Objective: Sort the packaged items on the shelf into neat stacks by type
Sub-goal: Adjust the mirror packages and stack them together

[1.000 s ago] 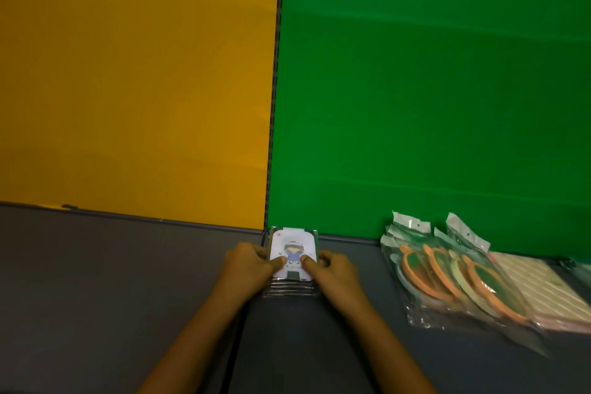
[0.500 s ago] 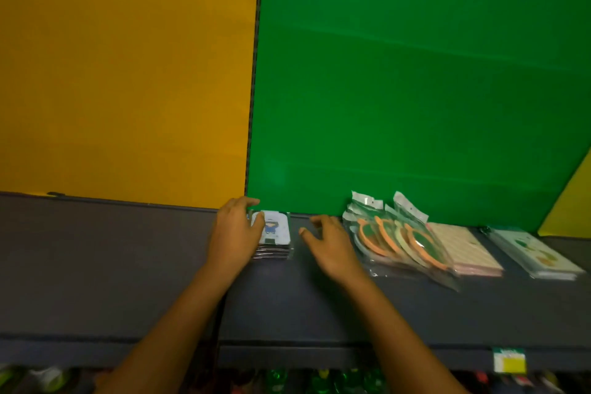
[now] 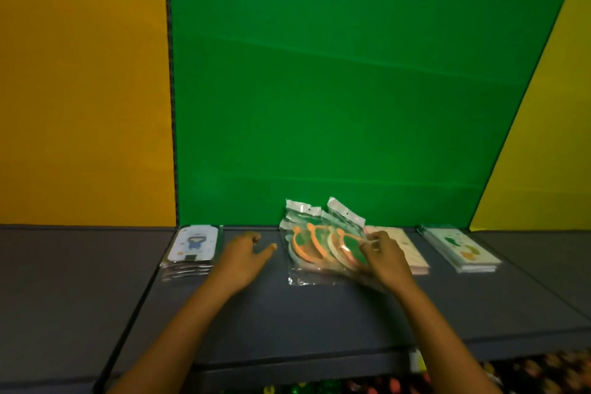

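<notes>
Front edge of the shelf (image 3: 319,323): a blurred label tag (image 3: 416,360) hangs on the lip, right of centre. Both forearms reach in over that edge.

Left hand (image 3: 241,257): over bare shelf mid-depth, fingers spread and relaxed, grip open, holding nothing. Sits between the two left-hand piles, touching neither.

Right hand (image 3: 388,261): fingers curled onto the right side of the fanned bagged packs (image 3: 315,248) with orange and green rings inside; looks like a pinch on the top pack's edge. Those packs lie overlapped and skewed, not squared, white header tabs pointing at the back edge.

Left of the left hand: squared stack of clear-wrapped cartoon-figure cards (image 3: 193,248), near the back edge at the seam between shelf sections.

Right of the bagged packs, partly under the right hand: pink flat packs (image 3: 412,257). Further right, apart: stack of white packs with green print (image 3: 462,249).

Behind the back edge: green panel (image 3: 319,89), orange panel (image 3: 83,89) left, yellow panel (image 3: 543,169) right.
</notes>
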`<state>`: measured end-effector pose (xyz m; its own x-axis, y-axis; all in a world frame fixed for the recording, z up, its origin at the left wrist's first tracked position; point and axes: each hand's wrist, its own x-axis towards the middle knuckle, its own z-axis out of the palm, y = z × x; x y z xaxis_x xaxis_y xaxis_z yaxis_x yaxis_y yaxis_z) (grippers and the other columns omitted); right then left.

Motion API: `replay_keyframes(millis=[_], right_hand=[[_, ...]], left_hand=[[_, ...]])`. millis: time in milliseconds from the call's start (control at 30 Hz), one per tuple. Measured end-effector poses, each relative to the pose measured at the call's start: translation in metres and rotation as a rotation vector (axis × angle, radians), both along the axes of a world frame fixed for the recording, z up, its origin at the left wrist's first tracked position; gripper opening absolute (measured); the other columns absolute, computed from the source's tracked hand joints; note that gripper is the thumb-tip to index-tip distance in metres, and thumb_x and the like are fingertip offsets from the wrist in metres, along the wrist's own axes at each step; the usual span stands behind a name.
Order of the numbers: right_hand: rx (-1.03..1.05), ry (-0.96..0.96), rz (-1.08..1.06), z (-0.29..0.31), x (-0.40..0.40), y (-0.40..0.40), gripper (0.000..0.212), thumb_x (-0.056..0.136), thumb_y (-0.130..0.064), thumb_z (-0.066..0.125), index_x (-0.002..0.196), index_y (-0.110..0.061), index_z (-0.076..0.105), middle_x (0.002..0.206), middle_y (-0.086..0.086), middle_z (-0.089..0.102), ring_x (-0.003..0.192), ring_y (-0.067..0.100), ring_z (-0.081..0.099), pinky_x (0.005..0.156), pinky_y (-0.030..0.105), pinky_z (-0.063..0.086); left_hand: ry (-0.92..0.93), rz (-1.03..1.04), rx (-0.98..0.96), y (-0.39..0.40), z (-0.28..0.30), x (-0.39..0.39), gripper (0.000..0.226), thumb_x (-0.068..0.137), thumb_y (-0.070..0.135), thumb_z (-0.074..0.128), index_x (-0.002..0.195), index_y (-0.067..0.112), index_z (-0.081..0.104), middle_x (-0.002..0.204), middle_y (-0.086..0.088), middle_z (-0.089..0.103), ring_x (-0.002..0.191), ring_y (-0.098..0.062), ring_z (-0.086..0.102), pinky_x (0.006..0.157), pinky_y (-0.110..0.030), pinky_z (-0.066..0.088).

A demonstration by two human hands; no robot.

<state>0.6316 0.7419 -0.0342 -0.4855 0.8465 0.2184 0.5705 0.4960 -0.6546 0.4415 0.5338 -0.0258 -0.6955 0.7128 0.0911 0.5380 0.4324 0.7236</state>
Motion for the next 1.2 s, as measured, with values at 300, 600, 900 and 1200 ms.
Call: replay_keyframes(millis=[300,600,900,1200], right_hand=[[0.031,-0.358,0.055,-0.027,-0.004,0.071,0.056,0.083,-0.063,0.056,0.106,-0.012,0.059,0.108,0.011,0.064,0.099,0.029,0.057,0.079,0.035,0.047],[-0.014,-0.352,0.174,-0.023,-0.038,0.067,0.083,0.076,-0.077,0.050,0.126,-0.010,0.048,0.126,0.014,0.054,0.116,0.033,0.049,0.086,0.037,0.040],[-0.522,0.196,0.239,-0.018,-0.052,0.056,0.043,0.084,-0.037,0.073,0.112,-0.016,0.049,0.105,-0.002,0.062,0.099,0.021,0.065,0.086,0.038,0.055],[-0.939,0.351,0.235,-0.006,-0.067,0.043,0.028,0.086,-0.005,0.068,0.110,0.007,0.062,0.102,0.021,0.073,0.096,0.034,0.071,0.088,0.043,0.058]], left_hand=[[-0.226,-0.007,-0.068,0.124,-0.034,0.017,0.110,0.054,0.100,0.036,0.135,0.026,0.050,0.137,-0.002,0.056,0.119,-0.025,0.056,0.104,-0.041,0.043],[-0.131,0.137,-0.231,0.134,-0.016,0.048,0.135,0.060,0.089,0.051,0.151,0.002,0.002,0.155,-0.020,0.025,0.140,-0.038,0.029,0.114,-0.048,0.028],[-0.327,0.125,-0.009,0.173,-0.107,-0.053,0.114,0.027,0.095,0.059,0.120,0.029,0.054,0.111,0.004,0.070,0.099,-0.019,0.067,0.089,-0.040,0.055],[-0.513,0.054,0.131,0.128,-0.016,0.012,0.038,0.077,0.038,0.059,0.105,0.013,0.067,0.098,-0.008,0.072,0.089,-0.023,0.068,0.084,-0.033,0.054]])
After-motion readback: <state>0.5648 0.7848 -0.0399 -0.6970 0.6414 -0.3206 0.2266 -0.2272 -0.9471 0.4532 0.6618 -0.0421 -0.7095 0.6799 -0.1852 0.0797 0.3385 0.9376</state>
